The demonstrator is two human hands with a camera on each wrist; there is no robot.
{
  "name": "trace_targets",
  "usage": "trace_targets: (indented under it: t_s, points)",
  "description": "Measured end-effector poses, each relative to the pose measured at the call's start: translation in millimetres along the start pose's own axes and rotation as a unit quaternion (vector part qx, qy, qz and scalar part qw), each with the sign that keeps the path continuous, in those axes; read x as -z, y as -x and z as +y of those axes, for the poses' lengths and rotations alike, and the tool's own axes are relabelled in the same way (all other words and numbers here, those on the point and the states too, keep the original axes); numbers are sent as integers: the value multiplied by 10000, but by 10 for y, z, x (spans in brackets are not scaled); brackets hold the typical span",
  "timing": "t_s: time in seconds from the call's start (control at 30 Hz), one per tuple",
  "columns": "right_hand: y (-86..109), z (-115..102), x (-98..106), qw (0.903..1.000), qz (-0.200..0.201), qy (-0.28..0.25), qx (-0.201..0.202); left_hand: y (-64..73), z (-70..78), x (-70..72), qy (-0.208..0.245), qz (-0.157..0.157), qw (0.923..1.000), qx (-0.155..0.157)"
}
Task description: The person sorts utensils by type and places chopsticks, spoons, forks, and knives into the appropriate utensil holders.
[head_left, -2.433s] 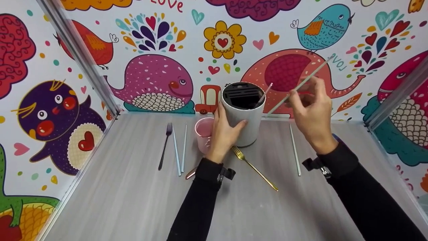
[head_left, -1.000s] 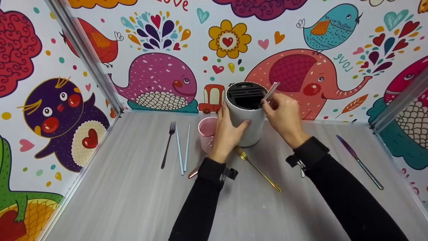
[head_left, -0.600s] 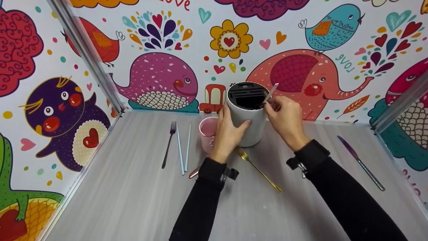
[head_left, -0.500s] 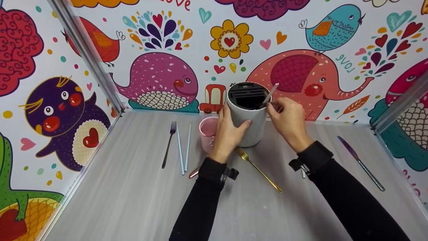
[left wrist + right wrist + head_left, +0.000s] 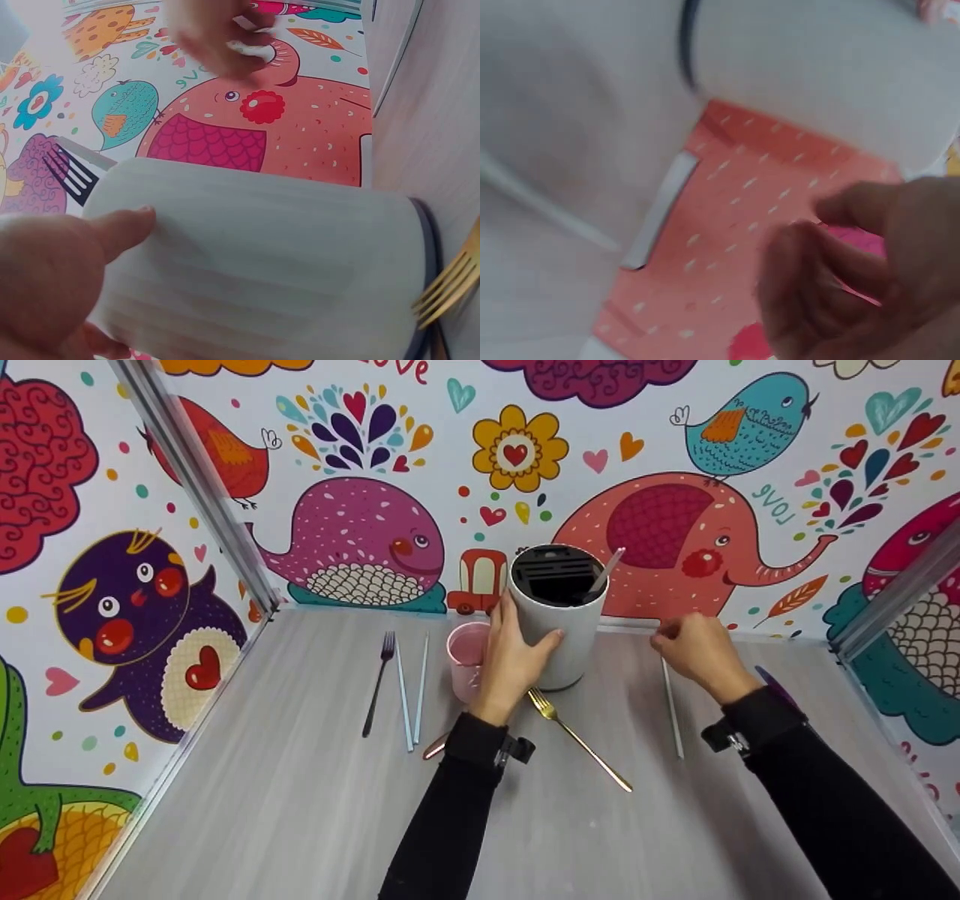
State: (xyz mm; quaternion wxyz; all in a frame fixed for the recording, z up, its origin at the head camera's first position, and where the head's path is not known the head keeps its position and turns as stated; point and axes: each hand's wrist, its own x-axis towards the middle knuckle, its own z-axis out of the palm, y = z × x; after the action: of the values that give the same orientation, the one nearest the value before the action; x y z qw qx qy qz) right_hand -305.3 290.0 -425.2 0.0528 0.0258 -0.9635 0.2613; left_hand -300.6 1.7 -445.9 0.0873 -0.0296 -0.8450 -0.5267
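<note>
My left hand (image 5: 517, 656) grips a white cylindrical utensil holder (image 5: 566, 637) with a black slotted insert, its thumb across the near side. Pale chopsticks (image 5: 610, 566) lean out over the holder's right rim. Dark fork tines (image 5: 71, 176) poke past that rim in the left wrist view. To the right, my right hand (image 5: 705, 652) hovers over the far end of a pale chopstick (image 5: 673, 712) on the table. Its fingers are loosely bent, with nothing between them in the right wrist view, where that chopstick (image 5: 547, 202) lies apart from them.
A pink cup (image 5: 466, 660) stands left of the holder, partly behind my left hand. A gold fork (image 5: 581, 742) lies in front. Further left are a dark fork (image 5: 379, 684) and two light blue chopsticks (image 5: 412, 697). A knife (image 5: 780, 686) is mostly covered by my right sleeve.
My right hand brought a chopstick to the holder, let go of it inside, then moved right over the chopstick on the table. My left hand has kept its grip on the holder.
</note>
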Motion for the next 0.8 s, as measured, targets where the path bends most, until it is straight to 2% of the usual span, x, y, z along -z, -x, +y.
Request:
trace_targets:
  t_s: [0.13, 0.27, 0.37, 0.57, 0.7, 0.8]
  points:
    - [-9, 277, -78, 9914, -1182, 83, -556, -9, -3, 3, -44, 18, 10000, 22]
    - [-5, 472, -198, 9778, -1847, 301, -940, -11, -12, 0, -39, -2, 10000, 38]
    - [-9, 549, -288, 9728, -2012, 606, -978, -5, -13, 1, 13, -17, 10000, 57]
    - [-34, 543, -406, 9707, -1942, 1192, -758, 1, -3, 14, 54, -6, 10000, 18]
    - [-31, 496, -450, 9692, -1991, 1192, -826, 1, -9, 13, 66, -34, 10000, 26]
    - [-1, 471, -475, 9744, -1844, 1021, -787, -8, -25, 7, 42, -79, 10000, 30]
